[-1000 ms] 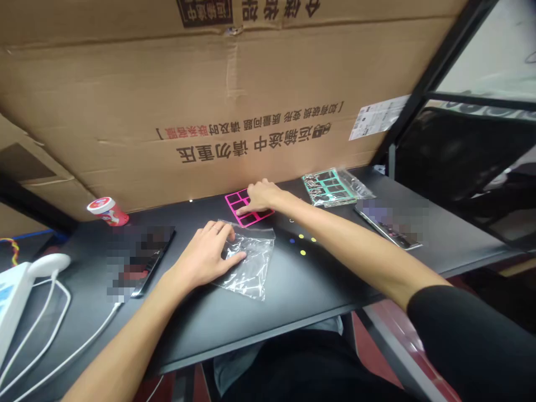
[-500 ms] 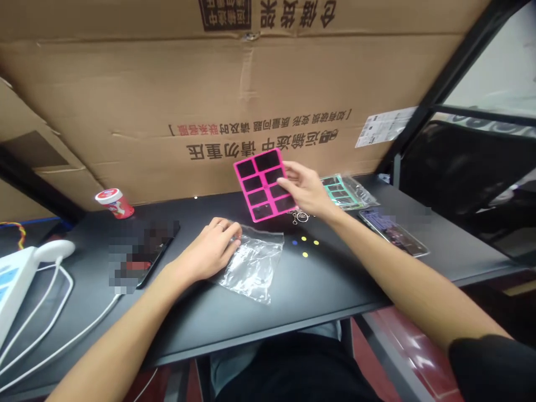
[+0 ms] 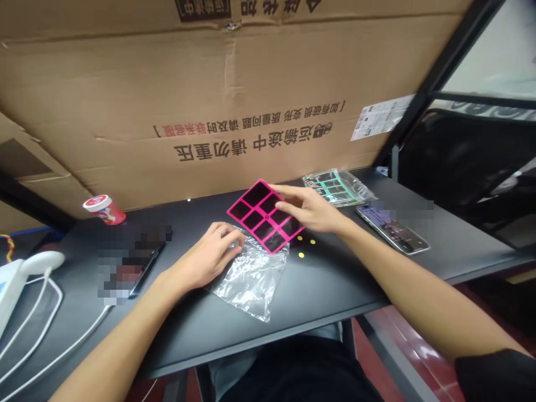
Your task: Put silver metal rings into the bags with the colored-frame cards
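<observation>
My right hand (image 3: 316,207) grips a flat pink panel (image 3: 267,216) with several black rectangular windows by its right side, thumb on top. The panel is tilted and hangs above the desk, its lower corner over the edge of a clear plastic bag (image 3: 253,285). My left hand (image 3: 215,251) rests at the bag's upper left, fingers curled and closed on its edge; a ring is on one finger. To the right of the bag, several small yellow dots (image 3: 301,255) lie on the desk, and the panel partly covers a blue one.
A green panel in a clear wrapper (image 3: 335,187) lies at the back right, with a phone (image 3: 391,229) before it. On the left are a red and white tub (image 3: 104,209), another phone (image 3: 146,268) and white cables (image 3: 90,324). Cardboard (image 3: 251,72) stands behind the desk (image 3: 335,290).
My right hand has lowered the pink panel toward the bag and turned it, so it now covers part of the bag. My left hand has stayed at the bag's edge. The view has shifted slightly.
</observation>
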{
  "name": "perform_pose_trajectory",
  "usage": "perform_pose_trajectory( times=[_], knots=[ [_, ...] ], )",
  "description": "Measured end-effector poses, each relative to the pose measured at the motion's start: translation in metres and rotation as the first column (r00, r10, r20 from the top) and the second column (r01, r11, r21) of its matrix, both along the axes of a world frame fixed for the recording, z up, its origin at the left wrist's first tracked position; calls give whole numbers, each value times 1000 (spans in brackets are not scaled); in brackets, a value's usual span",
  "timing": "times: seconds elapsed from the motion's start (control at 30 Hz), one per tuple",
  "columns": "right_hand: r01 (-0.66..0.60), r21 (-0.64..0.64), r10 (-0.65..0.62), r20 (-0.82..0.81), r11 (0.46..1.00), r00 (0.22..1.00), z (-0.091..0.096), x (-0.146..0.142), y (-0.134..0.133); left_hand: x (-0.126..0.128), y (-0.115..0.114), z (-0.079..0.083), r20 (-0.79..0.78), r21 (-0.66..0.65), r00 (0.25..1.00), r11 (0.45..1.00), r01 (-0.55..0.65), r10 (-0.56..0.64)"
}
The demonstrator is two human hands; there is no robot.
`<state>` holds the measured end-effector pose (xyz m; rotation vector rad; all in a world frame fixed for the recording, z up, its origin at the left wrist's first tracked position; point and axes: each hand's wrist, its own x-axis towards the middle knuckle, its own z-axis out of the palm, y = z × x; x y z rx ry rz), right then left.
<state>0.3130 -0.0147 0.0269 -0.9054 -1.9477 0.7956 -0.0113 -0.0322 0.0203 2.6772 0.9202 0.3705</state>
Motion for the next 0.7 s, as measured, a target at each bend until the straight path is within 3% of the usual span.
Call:
perform_pose_trajectory(
  times=[0.1,0.23,0.37,0.6,0.7],
  knots=[
    [-32,-96,44,128,995,991,1,0,-2,0,1,-1,-5,42,1000,999,-29,30],
    [71,-177,-14,302,982,953,-5,-5,-1,-1,4,-5,3,77,998,995,-68,68],
    [121,-212,-71,229,970,971,-12,-21,-4,0,4,-8,-7,87,997,993,-77,78],
    [-146,-67,158,214,987,964,-20,-38,-11,3,-1,-5,16,168,996,981,-94,93],
    [-191,-44,196,204,981,959,-23,-36,-9,4,-2,-3,81,219,993,971,-100,84]
  ],
)
